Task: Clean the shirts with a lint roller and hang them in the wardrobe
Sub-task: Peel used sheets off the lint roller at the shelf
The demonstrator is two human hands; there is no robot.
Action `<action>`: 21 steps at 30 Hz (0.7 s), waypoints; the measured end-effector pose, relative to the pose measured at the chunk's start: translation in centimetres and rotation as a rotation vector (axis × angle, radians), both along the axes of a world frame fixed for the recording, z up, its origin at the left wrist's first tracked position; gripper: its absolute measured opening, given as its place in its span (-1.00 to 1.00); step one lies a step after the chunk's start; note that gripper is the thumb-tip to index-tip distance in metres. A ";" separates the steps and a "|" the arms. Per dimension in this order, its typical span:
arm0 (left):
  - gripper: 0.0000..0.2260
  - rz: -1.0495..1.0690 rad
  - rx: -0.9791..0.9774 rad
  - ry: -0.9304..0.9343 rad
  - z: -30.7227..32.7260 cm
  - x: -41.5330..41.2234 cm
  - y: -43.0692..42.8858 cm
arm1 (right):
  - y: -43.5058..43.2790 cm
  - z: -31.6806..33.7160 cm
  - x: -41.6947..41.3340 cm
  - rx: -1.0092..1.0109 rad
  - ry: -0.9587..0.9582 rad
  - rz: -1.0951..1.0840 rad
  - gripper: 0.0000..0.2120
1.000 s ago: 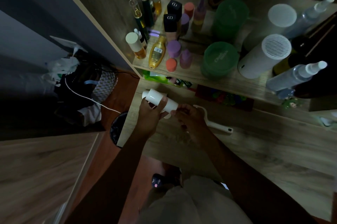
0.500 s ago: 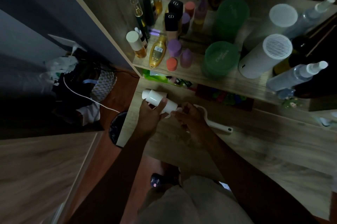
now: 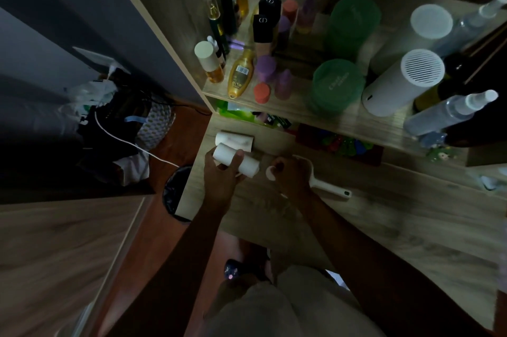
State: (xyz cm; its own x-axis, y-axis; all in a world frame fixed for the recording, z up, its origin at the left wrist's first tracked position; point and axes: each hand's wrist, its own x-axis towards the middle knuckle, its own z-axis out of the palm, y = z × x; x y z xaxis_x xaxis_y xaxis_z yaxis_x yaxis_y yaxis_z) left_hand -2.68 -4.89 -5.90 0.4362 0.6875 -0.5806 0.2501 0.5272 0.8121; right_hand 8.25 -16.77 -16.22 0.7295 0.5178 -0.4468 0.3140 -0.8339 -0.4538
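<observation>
My left hand [image 3: 219,180] is shut around a white lint roll [image 3: 238,162], held just above the wooden desk [image 3: 384,215]. A second white tube [image 3: 236,141] lies on the desk right behind it. My right hand [image 3: 292,176] grips the white lint roller handle [image 3: 329,189]; its round head end [image 3: 270,172] points at the roll with a small gap between them. The handle's tail sticks out to the right over the desk. No shirt or wardrobe interior is in view.
A shelf [image 3: 301,114] above the desk is crowded with bottles, green jars [image 3: 338,86] and a white cylinder [image 3: 403,84]. A dark bin [image 3: 175,191] stands on the floor left of the desk, with bags and a white cable [image 3: 131,141] beyond.
The roll and my right hand have come apart; before, they met at the roll's end. A second white tube now lies on the desk behind the held roll.
</observation>
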 end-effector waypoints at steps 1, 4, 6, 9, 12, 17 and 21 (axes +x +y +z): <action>-0.50 0.011 -0.001 0.005 0.0 -0.2 0.1 | -0.1 0.0 0.0 -0.002 0.007 -0.017 -0.80; -0.48 0.094 -0.005 0.056 0.5 -1.1 0.5 | -0.6 0.8 -0.1 0.020 -0.096 -0.028 -0.79; -0.50 0.159 -0.003 0.064 0.8 -2.0 0.8 | -0.5 2.5 -0.6 0.056 -0.203 -0.069 -0.76; -0.59 0.261 0.010 0.048 1.4 -4.1 1.7 | 1.3 5.7 -2.8 0.299 -0.089 -0.204 -0.79; -0.58 0.365 0.037 0.054 1.7 -7.4 3.2 | 4.5 7.6 -6.8 0.517 0.167 -0.170 -0.80; -0.51 0.489 0.067 0.070 0.8 -15.4 7.0 | 10.5 8.7 -15.5 0.474 0.451 -0.067 -0.73; -0.64 0.497 0.028 0.052 -0.3 -22.0 9.5 | 14.4 6.7 -23.0 0.421 0.597 -0.066 -0.65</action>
